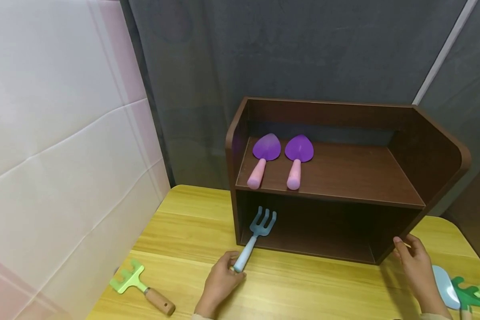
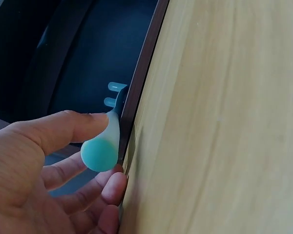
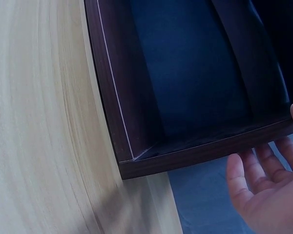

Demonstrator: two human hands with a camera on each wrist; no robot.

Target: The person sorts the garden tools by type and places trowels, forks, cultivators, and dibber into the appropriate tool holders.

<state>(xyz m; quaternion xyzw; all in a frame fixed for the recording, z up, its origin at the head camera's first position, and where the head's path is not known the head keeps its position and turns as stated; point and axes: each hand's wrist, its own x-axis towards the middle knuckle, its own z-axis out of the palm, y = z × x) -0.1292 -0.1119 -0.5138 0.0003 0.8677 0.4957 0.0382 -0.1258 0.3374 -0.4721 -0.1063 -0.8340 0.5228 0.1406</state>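
Note:
My left hand (image 1: 221, 281) is at the handle end of a light blue hand fork (image 1: 248, 249). In the left wrist view its thumb (image 2: 83, 127) lies along one side of the handle, with the fingers round the other side. The fork's tines reach into the lower compartment of a dark brown two-tier shelf (image 1: 328, 198), and its handle sticks out past the front edge. At the shelf's right side panel, my right hand (image 1: 416, 269) holds the panel's front edge, thumb on one face and fingers on the outer face.
Two purple trowels (image 1: 300, 149) with pink handles lie on the upper tier, towards the left. A lime-green hand rake (image 1: 132, 278) with a wooden handle lies left on the yellow wood-grain table (image 1: 192, 222). By my right wrist lie a pale blue tool (image 1: 446, 286) and green tools (image 1: 470, 294).

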